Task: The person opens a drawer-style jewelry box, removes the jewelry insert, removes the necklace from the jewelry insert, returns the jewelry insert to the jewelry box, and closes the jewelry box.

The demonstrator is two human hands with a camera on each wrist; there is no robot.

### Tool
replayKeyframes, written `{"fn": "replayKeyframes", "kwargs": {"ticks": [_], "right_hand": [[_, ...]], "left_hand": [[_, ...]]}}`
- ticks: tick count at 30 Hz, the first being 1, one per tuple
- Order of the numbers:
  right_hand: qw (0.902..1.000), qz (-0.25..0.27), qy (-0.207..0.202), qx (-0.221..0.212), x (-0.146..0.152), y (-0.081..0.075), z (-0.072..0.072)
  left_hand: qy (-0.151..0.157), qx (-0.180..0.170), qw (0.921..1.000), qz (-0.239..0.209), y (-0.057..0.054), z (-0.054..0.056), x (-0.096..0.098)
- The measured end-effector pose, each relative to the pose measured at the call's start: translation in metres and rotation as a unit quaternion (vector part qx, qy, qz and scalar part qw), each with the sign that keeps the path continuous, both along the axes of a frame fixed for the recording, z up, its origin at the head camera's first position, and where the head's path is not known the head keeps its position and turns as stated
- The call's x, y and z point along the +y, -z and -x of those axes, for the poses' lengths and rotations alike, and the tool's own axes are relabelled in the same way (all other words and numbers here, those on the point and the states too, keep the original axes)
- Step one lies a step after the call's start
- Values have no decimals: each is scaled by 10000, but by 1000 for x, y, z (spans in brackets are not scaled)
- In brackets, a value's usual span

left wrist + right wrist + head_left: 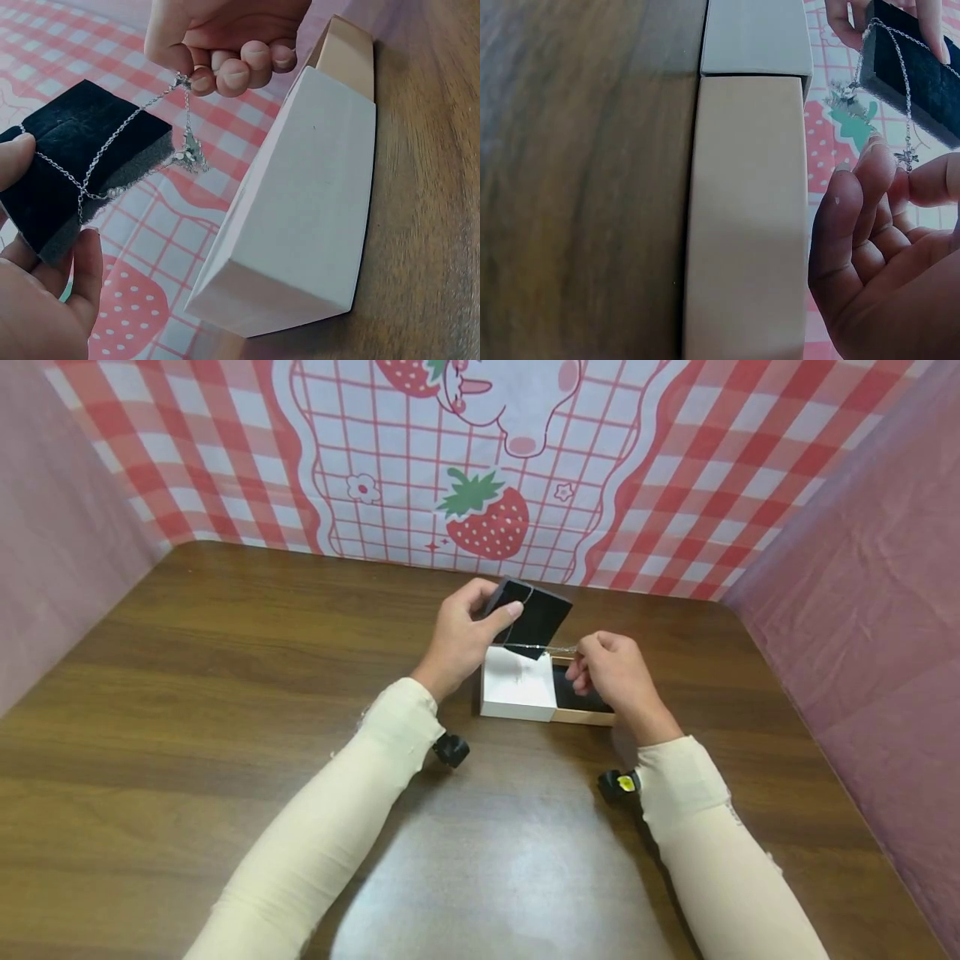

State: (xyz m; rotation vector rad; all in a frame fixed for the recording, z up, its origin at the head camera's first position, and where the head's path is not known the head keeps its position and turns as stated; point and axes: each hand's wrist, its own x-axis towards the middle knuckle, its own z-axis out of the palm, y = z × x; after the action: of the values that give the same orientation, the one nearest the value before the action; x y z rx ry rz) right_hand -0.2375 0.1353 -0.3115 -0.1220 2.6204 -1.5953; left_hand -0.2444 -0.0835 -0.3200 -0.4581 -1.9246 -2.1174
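In the lower middle, bare worktop (495,860) lies nearest. Just right of center sits a white box sleeve (517,685), its tan drawer (585,717) partly out toward the right. Over the drawer, the right hand (615,672) pinches one end of a silver necklace (192,152); at center, the left hand (465,631) grips a black pad (546,617) tilted above the sleeve. The chain loops over the pad and spans the gap between the hands. The step in hand looks like handling the chain about the pad, on or off I cannot tell; next seems to call for light, even tension, without snagging. A strawberry-print cloth (487,522) stands behind.
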Motion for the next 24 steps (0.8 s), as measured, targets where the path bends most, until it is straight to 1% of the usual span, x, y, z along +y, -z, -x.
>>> {"fn": "replayKeyframes", "kwargs": {"ticks": [5,12,18,24], "right_hand": [[10000,-27,-58,7,0,2,1],[9999,-117,-51,42,-2,3,1],[9997,-232,-83,65,-2,5,0],[9996,-259,-66,72,-2,5,0]], "left_hand": [[-134,-20,9998,-119,0,0,0],[-356,152,9991,-145,-1,0,-1],[-487,306,9979,-306,-1,0,0],[-584,232,9966,-532,-2,1,0]]}}
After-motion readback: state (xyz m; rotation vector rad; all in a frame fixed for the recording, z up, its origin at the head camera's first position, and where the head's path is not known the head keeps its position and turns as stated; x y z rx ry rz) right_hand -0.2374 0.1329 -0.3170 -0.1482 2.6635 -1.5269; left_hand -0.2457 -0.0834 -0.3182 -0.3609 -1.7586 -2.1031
